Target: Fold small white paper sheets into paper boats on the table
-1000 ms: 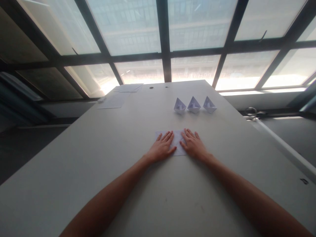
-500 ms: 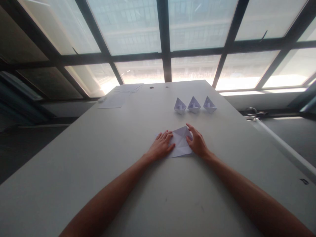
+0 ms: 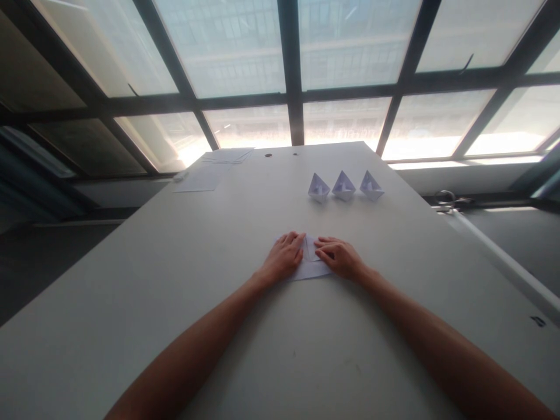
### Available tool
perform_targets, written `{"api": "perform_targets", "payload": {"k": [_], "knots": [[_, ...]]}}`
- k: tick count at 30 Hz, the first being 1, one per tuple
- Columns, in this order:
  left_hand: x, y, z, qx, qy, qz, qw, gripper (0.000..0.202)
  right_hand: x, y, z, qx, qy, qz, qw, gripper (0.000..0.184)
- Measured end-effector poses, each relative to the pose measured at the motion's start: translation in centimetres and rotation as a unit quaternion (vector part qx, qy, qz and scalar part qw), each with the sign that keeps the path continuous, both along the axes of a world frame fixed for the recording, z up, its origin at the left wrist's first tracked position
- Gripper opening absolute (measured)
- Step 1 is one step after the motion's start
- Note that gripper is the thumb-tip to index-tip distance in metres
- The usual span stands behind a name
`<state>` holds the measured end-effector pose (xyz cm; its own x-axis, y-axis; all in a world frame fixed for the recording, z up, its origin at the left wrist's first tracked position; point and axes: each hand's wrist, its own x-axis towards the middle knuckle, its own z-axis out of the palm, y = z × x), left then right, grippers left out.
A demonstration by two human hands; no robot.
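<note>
A white sheet of folded paper (image 3: pixel 311 267) lies on the grey table (image 3: pixel 245 326) in front of me. My left hand (image 3: pixel 282 259) lies flat on its left part, fingers stretched out. My right hand (image 3: pixel 340 258) presses a folded flap down onto the paper, its fingers pointing left toward the left hand's fingertips. Three folded white paper boats (image 3: pixel 344 186) stand in a row farther back on the table.
Loose white sheets (image 3: pixel 202 178) lie at the table's far left, with more sheets (image 3: pixel 227 156) near the far edge. A large window with dark frames (image 3: pixel 289 76) rises behind the table. A white rail (image 3: pixel 503 256) runs along the right side.
A second ago both hands lay flat on the paper. My right hand then lifted the right corner and has folded it over leftward, pressing it down. The left hand stayed put.
</note>
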<state>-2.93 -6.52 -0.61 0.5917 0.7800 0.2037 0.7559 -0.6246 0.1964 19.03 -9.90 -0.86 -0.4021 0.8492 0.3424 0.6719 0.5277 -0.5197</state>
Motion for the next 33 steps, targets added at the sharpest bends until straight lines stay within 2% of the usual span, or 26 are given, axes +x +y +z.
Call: {"api": "perform_targets", "payload": {"k": [3, 7, 14, 22, 29, 33], "knots": [[0.0, -0.1, 0.6, 0.007, 0.012, -0.008, 1.0, 0.046, 0.1, 0.1, -0.2, 0.001, 0.0, 0.007, 1.0, 0.023], [0.0, -0.5, 1.1, 0.013, 0.032, 0.015, 0.999, 0.045, 0.2, 0.1, -0.4, 0.003, 0.008, 0.024, 1.0, 0.022], [0.0, -0.4, 0.1, 0.003, 0.09, 0.049, 0.995, 0.06, -0.5, -0.2, -0.5, 0.026, -0.018, 0.07, 0.997, 0.027], [0.0, -0.2, -0.1, -0.024, 0.118, 0.055, 0.991, 0.071, -0.8, -0.3, -0.6, -0.033, -0.133, -0.081, 0.987, 0.046], [0.0, -0.2, 0.1, -0.036, 0.116, 0.055, 0.991, 0.073, 0.2, 0.2, -1.2, -0.053, -0.126, -0.258, 0.956, 0.041], [0.0, -0.2, 0.1, -0.038, 0.118, 0.054, 0.991, 0.074, 0.7, 0.4, -1.7, -0.043, -0.106, -0.289, 0.95, 0.042]]}}
